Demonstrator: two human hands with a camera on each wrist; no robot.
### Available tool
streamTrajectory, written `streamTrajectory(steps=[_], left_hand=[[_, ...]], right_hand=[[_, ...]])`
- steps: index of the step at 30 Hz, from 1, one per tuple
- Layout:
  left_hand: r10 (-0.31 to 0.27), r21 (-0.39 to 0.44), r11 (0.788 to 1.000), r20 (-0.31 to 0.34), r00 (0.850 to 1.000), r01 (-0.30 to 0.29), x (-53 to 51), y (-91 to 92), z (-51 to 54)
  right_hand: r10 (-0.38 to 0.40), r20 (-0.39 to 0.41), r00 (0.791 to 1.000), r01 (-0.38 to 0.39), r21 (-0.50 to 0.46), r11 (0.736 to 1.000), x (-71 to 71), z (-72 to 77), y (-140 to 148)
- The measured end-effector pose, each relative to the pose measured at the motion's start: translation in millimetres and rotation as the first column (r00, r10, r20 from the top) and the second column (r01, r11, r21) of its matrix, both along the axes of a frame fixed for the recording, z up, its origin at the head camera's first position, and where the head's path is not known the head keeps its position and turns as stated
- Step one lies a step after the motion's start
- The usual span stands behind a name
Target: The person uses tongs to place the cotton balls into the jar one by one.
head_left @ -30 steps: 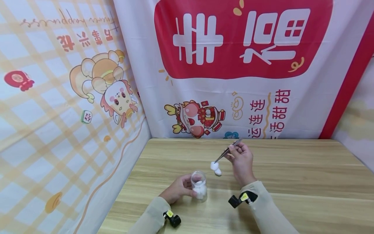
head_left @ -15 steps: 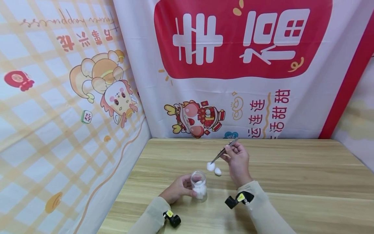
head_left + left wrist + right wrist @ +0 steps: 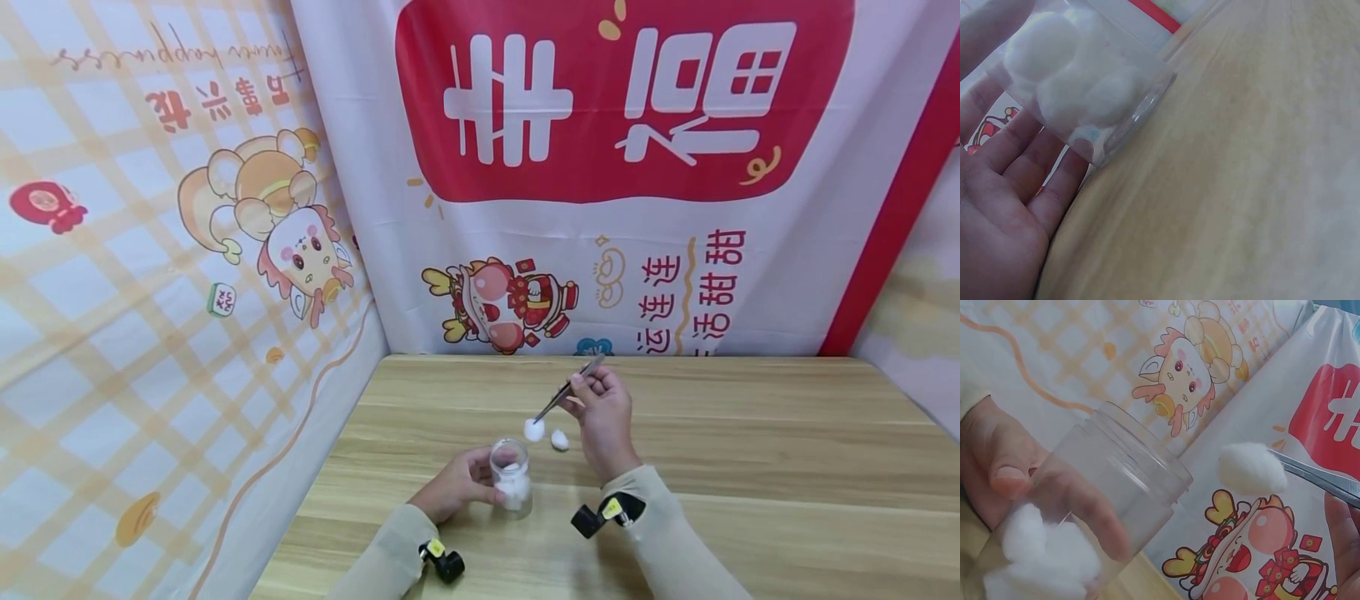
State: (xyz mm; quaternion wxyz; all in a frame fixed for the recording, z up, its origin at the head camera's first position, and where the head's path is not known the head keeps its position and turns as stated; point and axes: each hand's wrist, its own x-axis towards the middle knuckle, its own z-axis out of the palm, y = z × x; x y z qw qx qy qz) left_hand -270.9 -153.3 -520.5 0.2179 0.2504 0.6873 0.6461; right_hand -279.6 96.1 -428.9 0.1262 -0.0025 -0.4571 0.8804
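Note:
My left hand (image 3: 467,482) grips a clear jar (image 3: 512,479) that stands upright and uncapped on the table. Several white cotton balls (image 3: 1047,559) lie in its lower part. In my right hand (image 3: 606,419), thumb and fingers pinch metal tweezers (image 3: 564,394), whose tips hold one cotton ball (image 3: 534,430). That ball hangs above and beyond the jar's mouth, apart from the rim in the right wrist view. Another cotton ball (image 3: 559,440) rests on the table to the right of the jar. Through the jar wall, the left wrist view shows rounded cotton balls (image 3: 1041,47).
The wooden table (image 3: 787,467) reaches back to a printed cloth (image 3: 637,250) hanging behind it. A checked wall covering (image 3: 135,333) closes off the left side. Each wrist wears a small black camera, such as the right-hand camera (image 3: 588,521).
My right hand has moved left, carrying the tweezers and their cotton ball away from the ball on the table and closer to the jar. The left hand and jar have stayed put.

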Motion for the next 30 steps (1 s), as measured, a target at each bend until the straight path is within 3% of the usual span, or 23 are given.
streamTrajectory(steps=[19, 30], left_hand=[[0.005, -0.003, 1.0, -0.025, 1.0, -0.005, 0.6, 1.4, 0.2], [-0.027, 0.025, 0.999, -0.039, 0.999, 0.028, 0.6, 1.7, -0.4]], right_hand=[[0.028, 0.002, 1.0, -0.028, 0.028, 0.999, 3.7, -3.8, -11.3], [0.059, -0.005, 0.998, -0.059, 0.03, 0.998, 6.6, -6.5, -19.4]])
